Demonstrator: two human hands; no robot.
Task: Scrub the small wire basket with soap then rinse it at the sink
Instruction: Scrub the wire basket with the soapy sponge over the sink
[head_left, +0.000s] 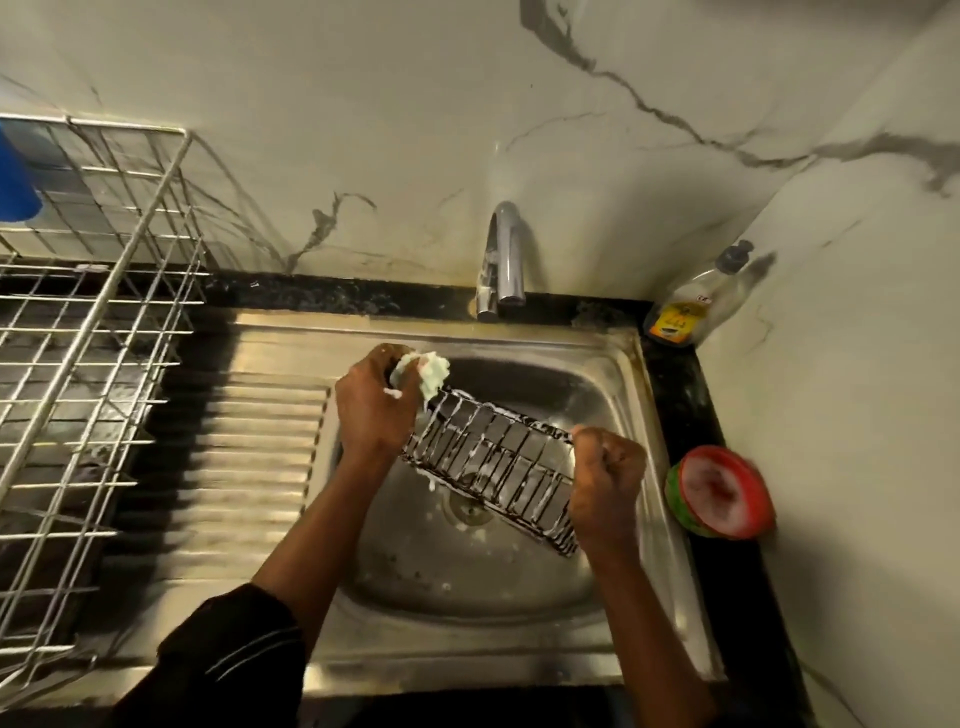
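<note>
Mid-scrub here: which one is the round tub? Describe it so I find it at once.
From the stainless steel sink, go to the black stone counter strip along its right rim. The round red-rimmed, green-sided tub sits there; unlike the clear plastic bottle in the corner, it is low and wide.

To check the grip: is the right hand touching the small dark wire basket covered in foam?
Touching. The head view shows the right hand curled round one end of the small dark wire basket.
</note>
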